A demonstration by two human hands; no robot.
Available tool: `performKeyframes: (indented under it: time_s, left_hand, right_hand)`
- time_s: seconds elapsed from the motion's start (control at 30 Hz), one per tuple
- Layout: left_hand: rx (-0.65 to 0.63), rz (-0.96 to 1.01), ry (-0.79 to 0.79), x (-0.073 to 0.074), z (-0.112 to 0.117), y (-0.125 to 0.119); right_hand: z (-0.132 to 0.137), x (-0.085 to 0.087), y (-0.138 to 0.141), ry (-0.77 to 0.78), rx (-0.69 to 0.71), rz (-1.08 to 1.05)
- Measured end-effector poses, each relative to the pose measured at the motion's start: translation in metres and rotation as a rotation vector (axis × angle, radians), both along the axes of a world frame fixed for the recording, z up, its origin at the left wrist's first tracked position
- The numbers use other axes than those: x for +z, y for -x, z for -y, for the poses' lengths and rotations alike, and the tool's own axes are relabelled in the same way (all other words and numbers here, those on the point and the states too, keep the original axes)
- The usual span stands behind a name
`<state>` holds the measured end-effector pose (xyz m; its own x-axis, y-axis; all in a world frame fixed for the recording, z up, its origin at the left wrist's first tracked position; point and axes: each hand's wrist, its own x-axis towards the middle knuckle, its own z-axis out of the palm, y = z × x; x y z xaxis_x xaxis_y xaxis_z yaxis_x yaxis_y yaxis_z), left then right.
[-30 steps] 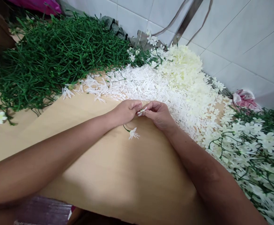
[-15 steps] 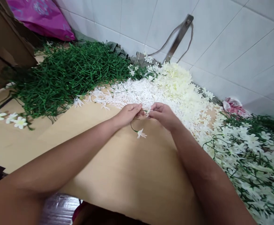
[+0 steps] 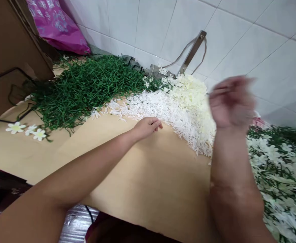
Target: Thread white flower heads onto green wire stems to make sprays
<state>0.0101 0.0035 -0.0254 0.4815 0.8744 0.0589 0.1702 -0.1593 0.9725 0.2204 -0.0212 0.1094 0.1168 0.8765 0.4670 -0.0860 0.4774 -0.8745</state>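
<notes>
Nearside of the white pile, my left hand is curled, contents hidden; right of it, my right hand is blurred, can't tell grip. I'd reach over, not through.

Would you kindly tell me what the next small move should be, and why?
Perhaps the left hand should take one of the green stems: no item shows in it, and they lie beyond it, toward the left. The right hand is raised and blurred, so whether it holds anything is unclear.
</notes>
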Motion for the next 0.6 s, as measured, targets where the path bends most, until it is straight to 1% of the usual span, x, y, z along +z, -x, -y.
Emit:
performKeyframes:
  time_s: [0.03, 0.07, 0.1, 0.13, 0.2, 0.27, 0.33, 0.37, 0.43, 0.5, 0.6]
  left_hand:
    - [0.002, -0.016, -0.015, 0.000, 0.000, 0.000]
    - [0.003, -0.027, -0.027, 0.000, 0.000, 0.000]
    - [0.008, -0.035, -0.031, 0.000, -0.001, 0.000]
    - [0.019, -0.043, -0.031, -0.001, -0.001, 0.000]
    - [0.061, -0.070, -0.026, -0.002, -0.002, 0.000]
    - [0.092, -0.106, -0.022, -0.002, -0.003, 0.000]
    - [0.076, -0.104, -0.023, 0.000, -0.003, 0.001]
    - [0.059, -0.084, -0.016, 0.002, -0.002, 0.001]
    - [0.051, -0.011, 0.017, 0.006, -0.001, 0.001]
    - [0.095, 0.088, 0.081, 0.011, 0.000, 0.000]
    - [0.188, 0.268, 0.187, 0.015, 0.001, -0.001]
  right_hand:
    - [-0.011, -0.011, 0.018, 0.031, 0.027, 0.071]
    - [-0.022, -0.024, 0.038, 0.110, 0.074, 0.240]
    - [-0.033, -0.037, 0.059, 0.133, 0.089, 0.447]
    - [-0.044, -0.049, 0.080, 0.119, 0.085, 0.652]
    - [-0.063, -0.069, 0.115, 0.038, 0.015, 1.007]
    - [-0.080, -0.081, 0.135, 0.043, -0.070, 1.254]
    - [-0.093, -0.085, 0.140, 0.079, -0.115, 1.407]
    - [-0.097, -0.085, 0.137, 0.087, -0.119, 1.435]
    - [-0.099, -0.081, 0.126, 0.074, -0.128, 1.406]
    - [-0.094, -0.076, 0.109, 0.049, -0.180, 1.297]
    - [-0.075, -0.069, 0.085, 0.052, -0.283, 1.070]
